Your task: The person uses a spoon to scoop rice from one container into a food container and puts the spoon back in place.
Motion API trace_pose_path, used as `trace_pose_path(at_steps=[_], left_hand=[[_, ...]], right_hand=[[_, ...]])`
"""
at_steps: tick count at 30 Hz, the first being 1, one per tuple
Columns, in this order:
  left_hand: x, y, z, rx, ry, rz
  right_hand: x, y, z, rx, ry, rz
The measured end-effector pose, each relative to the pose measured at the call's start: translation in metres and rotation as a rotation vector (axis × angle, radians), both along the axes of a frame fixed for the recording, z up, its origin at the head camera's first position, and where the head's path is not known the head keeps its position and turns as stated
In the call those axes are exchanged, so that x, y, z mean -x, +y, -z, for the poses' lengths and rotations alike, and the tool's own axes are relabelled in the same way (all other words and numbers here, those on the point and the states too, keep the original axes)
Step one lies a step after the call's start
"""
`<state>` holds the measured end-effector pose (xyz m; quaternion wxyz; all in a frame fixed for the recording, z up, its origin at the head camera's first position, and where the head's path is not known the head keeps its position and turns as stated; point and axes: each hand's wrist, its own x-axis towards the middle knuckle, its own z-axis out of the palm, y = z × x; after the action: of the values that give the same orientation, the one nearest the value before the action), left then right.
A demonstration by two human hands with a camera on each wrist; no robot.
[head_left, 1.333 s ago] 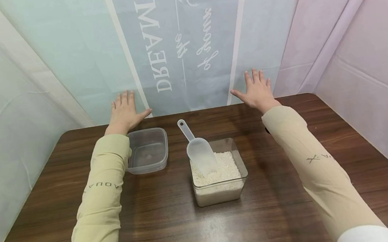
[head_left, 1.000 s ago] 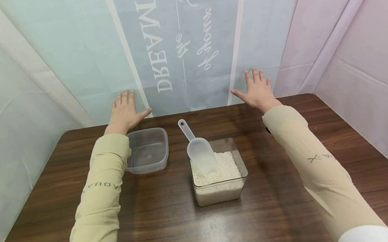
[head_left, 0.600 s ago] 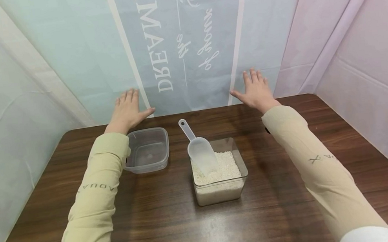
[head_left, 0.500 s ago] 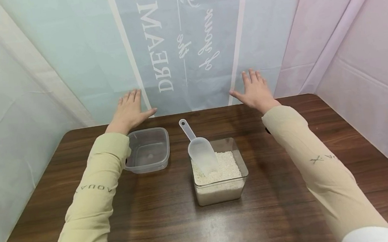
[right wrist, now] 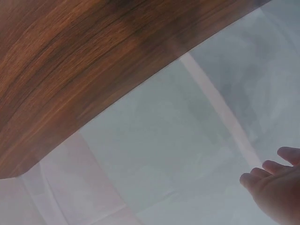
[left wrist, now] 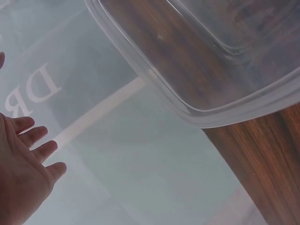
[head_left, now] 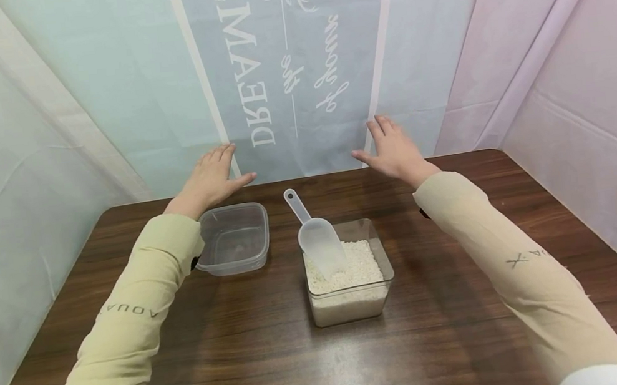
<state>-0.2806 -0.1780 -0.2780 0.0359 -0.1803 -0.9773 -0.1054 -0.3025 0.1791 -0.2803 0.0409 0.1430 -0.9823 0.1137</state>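
My left hand (head_left: pixel 208 181), fingers spread and relaxed, hovers over the table's far edge, just beyond a clear plastic container (head_left: pixel 237 266). That container's rim fills the upper right of the left wrist view. On the right, my right hand (head_left: pixel 394 152) is likewise relaxed in the air near the far edge, holding nothing. Between the arms stands a clear square bin (head_left: pixel 349 313) partly filled with white rice-like grains (head_left: pixel 361 265). A translucent plastic scoop (head_left: pixel 319 241) leans in it, its bowl end in the grains and its handle pointing up toward the back.
The dark wood table (head_left: pixel 258 361) carries both containers near its middle. Behind it hangs a pale fabric backdrop (head_left: pixel 304 149) with mirrored lettering, and light cloth walls (head_left: pixel 589 125) close in the sides.
Both hands have shifted inward toward each other, the fingers turning toward the middle. The bin, scoop and plastic container have stayed in place.
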Motion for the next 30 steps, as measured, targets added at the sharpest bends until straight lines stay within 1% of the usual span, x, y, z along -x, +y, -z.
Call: trace_pose_path(at_steps=[3,9,16,21,30], left_hand=[[-0.002,0.001,-0.002,-0.010,-0.019,0.016],[-0.007,0.004,-0.007,-0.019,-0.084,0.047],[-0.012,0.009,-0.012,-0.020,-0.135,0.060],[-0.017,0.015,-0.015,-0.033,-0.134,0.092],[-0.030,0.025,-0.019,-0.048,-0.076,0.149]], right_hand=[[-0.003,-0.004,0.001,0.003,-0.009,-0.017],[-0.007,-0.009,0.002,-0.014,-0.025,-0.039],[-0.013,-0.012,-0.004,-0.004,-0.035,-0.061],[-0.020,-0.013,-0.011,0.008,-0.052,-0.076],[-0.037,-0.018,-0.015,0.004,-0.016,-0.121]])
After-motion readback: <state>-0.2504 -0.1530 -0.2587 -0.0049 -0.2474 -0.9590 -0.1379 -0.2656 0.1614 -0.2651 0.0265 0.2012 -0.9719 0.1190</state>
